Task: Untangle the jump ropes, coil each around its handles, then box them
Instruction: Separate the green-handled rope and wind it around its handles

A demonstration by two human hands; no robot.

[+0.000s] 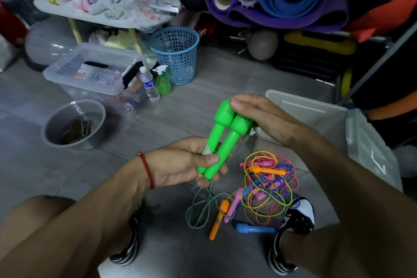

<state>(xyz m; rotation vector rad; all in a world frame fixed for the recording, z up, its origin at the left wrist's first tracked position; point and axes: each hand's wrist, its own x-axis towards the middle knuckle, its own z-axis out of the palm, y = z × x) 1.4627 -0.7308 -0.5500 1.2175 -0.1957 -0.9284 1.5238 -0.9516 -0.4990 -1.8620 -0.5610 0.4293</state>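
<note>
Two bright green plastic jump-rope handles [222, 140] sit side by side in the left hand [180, 162], fingers curled round their lower ends. Right hand [266, 117] lies flat-fingered against the fat tops. Keep handles parallel, wrap the grey-green cord [203, 205] tight from the base — it trails loose to the floor beside the tangled multicoloured ropes [266, 185]. Translucent storage box [316, 110] waits just right.

Green jump-rope handles [222, 140]: 2, side by side. Orange handles [218, 219]: 2. Pink handles [233, 204]: at least 2; more may sit in the tangle. Blue handles [255, 229]: 1 clear, a second partly hidden. Hands: 2. Striped shoes [293, 232]: 2. Water bottle [149, 84]: 1. Green spray bottle [163, 81]: 1. Blue mesh basket [175, 52]: 1.
</note>
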